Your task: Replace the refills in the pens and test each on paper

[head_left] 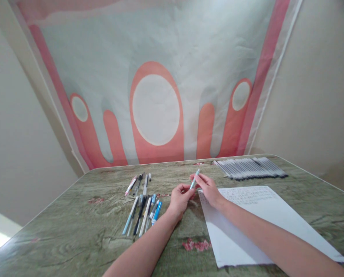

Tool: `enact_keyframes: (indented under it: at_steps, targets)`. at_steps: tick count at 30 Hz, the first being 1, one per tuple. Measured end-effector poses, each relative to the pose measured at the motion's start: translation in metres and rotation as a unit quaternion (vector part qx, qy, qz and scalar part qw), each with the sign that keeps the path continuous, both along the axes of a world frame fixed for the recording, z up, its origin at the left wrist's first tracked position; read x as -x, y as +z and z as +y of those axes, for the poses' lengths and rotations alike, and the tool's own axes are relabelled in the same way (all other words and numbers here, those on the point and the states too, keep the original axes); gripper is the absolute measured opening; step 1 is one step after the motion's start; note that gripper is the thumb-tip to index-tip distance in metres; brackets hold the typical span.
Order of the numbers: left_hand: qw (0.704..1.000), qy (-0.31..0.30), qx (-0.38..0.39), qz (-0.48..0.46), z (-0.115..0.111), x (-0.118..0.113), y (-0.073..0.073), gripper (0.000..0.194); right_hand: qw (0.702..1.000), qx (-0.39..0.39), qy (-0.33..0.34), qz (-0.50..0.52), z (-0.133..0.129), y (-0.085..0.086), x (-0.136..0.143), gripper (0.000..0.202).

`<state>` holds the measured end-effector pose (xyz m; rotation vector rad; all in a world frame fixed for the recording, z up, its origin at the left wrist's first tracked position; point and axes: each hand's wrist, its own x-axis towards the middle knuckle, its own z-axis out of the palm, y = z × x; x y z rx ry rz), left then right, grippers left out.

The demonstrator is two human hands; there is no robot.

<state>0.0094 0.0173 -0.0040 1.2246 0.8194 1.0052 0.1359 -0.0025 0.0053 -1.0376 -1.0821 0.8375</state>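
Note:
Between both hands, above the table, a light-blue pen (194,179) is held tilted, its upper end pointing away from me. My left hand (180,200) has its fingers closed on the pen's lower end. With thumb and fingers, my right hand (207,188) grips it higher up. My right forearm passes over a large white sheet of paper (241,234) that has rows of handwriting near its far edge. Left of my left hand lies a group of pens, among them a blue marker (157,212) and a light-blue pen (130,215).
The wood-patterned table (82,227) has a rounded far edge. At its back right, many thin pen refills (249,168) lie side by side in a row. More pens (137,184) lie at the back left. A pink and grey printed cloth (157,107) hangs behind.

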Motion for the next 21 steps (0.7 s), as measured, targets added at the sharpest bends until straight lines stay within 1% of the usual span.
enact_keyframes:
  at_steps: [3,5,7,9,10,12,14,15,18,21]
  targets:
    - [1.000,0.005,0.003,-0.005,0.003,0.001,-0.006,0.030,0.999,-0.007,-0.020,-0.040,0.000,0.000,0.000,0.036]
    - [1.000,0.014,-0.008,0.003,0.005,0.002,-0.009,0.030,0.998,-0.003,-0.030,-0.048,0.000,0.000,0.001,0.037]
    - [0.999,0.021,-0.025,0.022,0.006,0.003,-0.010,0.030,0.998,0.011,-0.037,-0.040,0.000,-0.002,0.002,0.038]
    - [0.999,0.013,-0.031,0.034,0.006,0.005,-0.007,0.032,0.999,0.032,-0.042,-0.010,0.001,-0.005,0.002,0.039]
    - [0.999,0.002,-0.026,0.030,0.005,0.005,-0.005,0.036,0.998,0.042,-0.046,0.016,0.002,-0.007,0.002,0.039]
    - [0.999,-0.037,-0.005,0.001,0.002,0.007,0.003,0.049,0.993,0.057,-0.060,0.081,0.007,-0.012,-0.003,0.039]
    - [0.995,-0.092,0.017,-0.038,-0.002,0.008,0.011,0.063,0.985,0.067,-0.065,0.145,0.013,-0.016,-0.009,0.037]
    - [0.991,-0.122,0.023,-0.051,-0.004,0.009,0.014,0.066,0.981,0.070,-0.062,0.169,0.016,-0.017,-0.013,0.036]
    - [0.978,-0.196,0.025,-0.064,-0.010,0.011,0.020,0.067,0.972,0.071,-0.042,0.218,0.021,-0.019,-0.021,0.034]
    - [0.974,-0.219,0.026,-0.059,-0.012,0.012,0.020,0.064,0.967,0.081,-0.023,0.241,0.019,-0.015,-0.022,0.037]
